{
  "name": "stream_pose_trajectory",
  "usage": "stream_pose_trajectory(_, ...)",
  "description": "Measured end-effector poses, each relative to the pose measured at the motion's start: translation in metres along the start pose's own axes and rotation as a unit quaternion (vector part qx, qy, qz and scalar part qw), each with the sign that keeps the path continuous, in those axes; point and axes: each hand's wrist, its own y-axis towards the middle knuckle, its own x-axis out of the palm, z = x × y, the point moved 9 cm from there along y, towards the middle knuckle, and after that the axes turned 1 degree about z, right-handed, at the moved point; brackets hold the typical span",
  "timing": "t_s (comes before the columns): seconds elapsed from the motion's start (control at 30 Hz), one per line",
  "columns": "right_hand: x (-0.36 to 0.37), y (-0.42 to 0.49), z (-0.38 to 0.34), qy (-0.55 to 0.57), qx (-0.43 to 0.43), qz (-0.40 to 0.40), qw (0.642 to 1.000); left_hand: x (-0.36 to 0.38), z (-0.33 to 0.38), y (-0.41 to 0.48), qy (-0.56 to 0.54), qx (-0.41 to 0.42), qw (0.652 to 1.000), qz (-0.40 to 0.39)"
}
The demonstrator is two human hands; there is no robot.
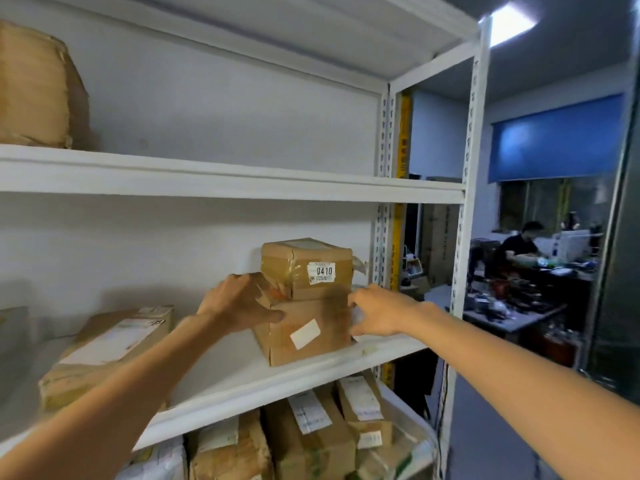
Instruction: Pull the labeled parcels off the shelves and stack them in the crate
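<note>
Two brown cardboard parcels are stacked on the middle shelf (pixel 242 375). The lower parcel (pixel 308 334) bears a blank white label; the smaller upper parcel (pixel 306 268) bears a label reading 0410. My left hand (pixel 242 303) grips the lower parcel's left side, thumb on its front face. My right hand (pixel 377 311) holds its right edge, fingers curled round the corner. Another labeled flat parcel (pixel 104 351) lies at the left of the same shelf.
Below the shelf, several labeled parcels (pixel 311 427) stand packed together in a clear container (pixel 412 434). A large brown box (pixel 38 88) sits on the upper shelf. Right of the white rack upright (pixel 464 237), a person sits at a cluttered desk (pixel 519 306).
</note>
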Motion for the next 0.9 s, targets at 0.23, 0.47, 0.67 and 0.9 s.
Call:
stream_pose_trajectory(0.23, -0.030, 0.025, 0.057, -0.096, -0.013, 0.043, 0.994, -0.017, 0.016, 0.017, 0.067, -0.066, 0.995, 0.038)
stream_pose_trajectory(0.47, -0.047, 0.051, 0.090, -0.106, -0.084, 0.053, 0.989, -0.023, 0.031, 0.028, 0.088, -0.148, 0.984, 0.035)
stream_pose_trajectory(0.67, -0.049, 0.065, 0.108, -0.057, -0.085, 0.093, 0.990, -0.009, 0.038, 0.036, 0.126, -0.182, 0.975, 0.005)
stream_pose_trajectory(0.9, -0.046, 0.100, 0.120, 0.238, -0.017, 0.151, 0.959, -0.009, 0.021, 0.048, -0.110, -0.232, 0.963, 0.082)
